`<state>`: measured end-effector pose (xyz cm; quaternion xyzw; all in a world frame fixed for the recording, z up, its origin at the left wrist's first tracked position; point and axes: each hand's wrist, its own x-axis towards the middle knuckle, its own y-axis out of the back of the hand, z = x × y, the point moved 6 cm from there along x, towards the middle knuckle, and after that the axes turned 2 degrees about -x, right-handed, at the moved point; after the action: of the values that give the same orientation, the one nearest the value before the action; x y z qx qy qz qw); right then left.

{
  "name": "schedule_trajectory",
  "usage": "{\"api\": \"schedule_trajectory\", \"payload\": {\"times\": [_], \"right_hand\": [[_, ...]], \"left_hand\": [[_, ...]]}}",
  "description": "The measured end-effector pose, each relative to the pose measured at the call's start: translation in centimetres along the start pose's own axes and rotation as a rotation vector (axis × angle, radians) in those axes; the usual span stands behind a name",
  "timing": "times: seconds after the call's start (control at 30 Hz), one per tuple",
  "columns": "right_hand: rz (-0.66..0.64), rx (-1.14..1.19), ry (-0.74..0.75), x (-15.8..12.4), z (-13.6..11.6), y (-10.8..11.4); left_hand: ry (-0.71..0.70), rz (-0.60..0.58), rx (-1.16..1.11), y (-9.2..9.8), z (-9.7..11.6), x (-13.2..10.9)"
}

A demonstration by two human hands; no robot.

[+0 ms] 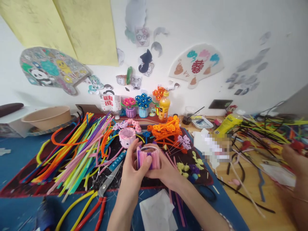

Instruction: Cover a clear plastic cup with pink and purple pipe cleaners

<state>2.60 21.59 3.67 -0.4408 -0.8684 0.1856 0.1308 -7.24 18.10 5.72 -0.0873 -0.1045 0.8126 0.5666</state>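
Both my hands hold a small pot (149,158) covered in upright pink and purple pipe cleaners, its pale round rim facing up. My left hand (134,163) grips its left side, with the thumb pressed across the front. My right hand (165,168) wraps the right side, fingers partly hidden behind it. Just beyond stands a pale pink pipe cleaner pot (127,138) with pink and lilac flowers at its rim. Scissors (104,186) lie left of my left wrist. Loose pink and purple pipe cleaners (179,205) run beneath my right forearm.
A large pile of coloured pipe cleaners (79,154) covers the left of the dark mat. Orange pipe cleaner flowers (167,130) and a juice bottle (164,107) stand behind. A dark blue tool (45,215) sits front left. Another person's hand (297,166) is at the right.
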Motion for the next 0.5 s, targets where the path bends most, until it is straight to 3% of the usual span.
{"api": "schedule_trajectory", "payload": {"times": [0.1, 0.27, 0.5], "right_hand": [[0.008, 0.061, -0.009, 0.1, 0.3, 0.2], [-0.120, 0.112, -0.001, 0.0, -0.2, -0.5], [-0.170, 0.142, -0.046, -0.2, -0.4, -0.9]], "left_hand": [[0.044, -0.024, -0.079, 0.1, -0.1, -0.2], [0.052, -0.004, -0.073, 0.2, 0.1, 0.0], [0.001, 0.122, 0.018, 0.3, -0.1, 0.5]]}}
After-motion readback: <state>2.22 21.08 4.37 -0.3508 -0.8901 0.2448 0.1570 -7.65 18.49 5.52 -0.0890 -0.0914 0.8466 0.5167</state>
